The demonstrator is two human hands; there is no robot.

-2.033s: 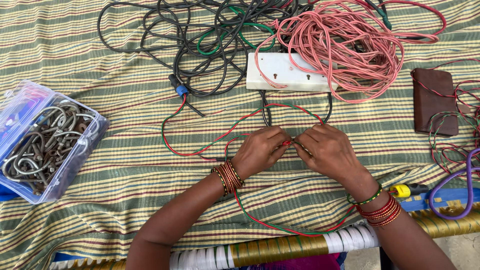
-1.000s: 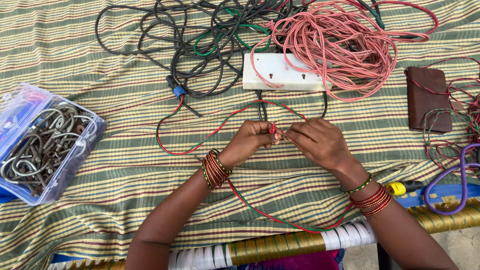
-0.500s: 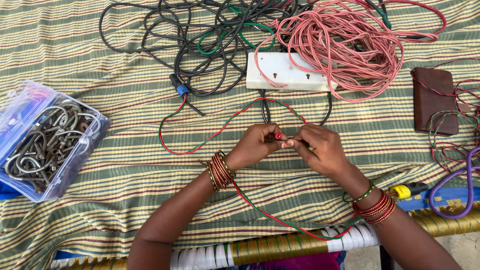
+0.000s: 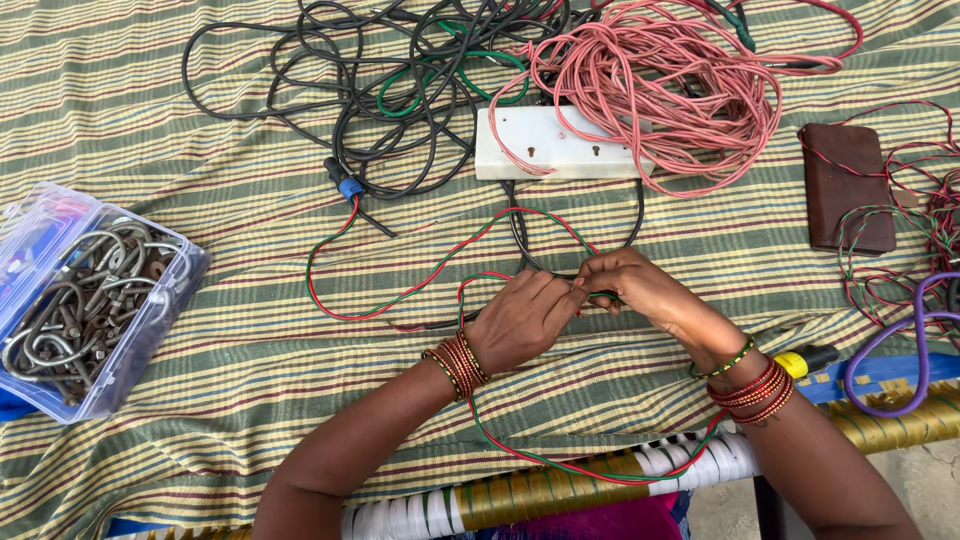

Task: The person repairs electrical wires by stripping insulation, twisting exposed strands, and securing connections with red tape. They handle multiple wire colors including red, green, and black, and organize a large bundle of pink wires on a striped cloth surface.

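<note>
Striped cloth [image 4: 250,330] bears both hands' fingers [image 4: 560,300] pinching a red-green wire [image 4: 400,295], its pinched stretch hidden.

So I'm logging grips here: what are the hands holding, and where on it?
Both the left hand and the right hand pinch the twisted red-and-green wire between their fingertips, at one spot mid-length where the hands meet.

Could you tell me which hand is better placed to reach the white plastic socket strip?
Probably the right hand: it lies directly below the white plastic socket strip, nearer than the left hand.
</note>
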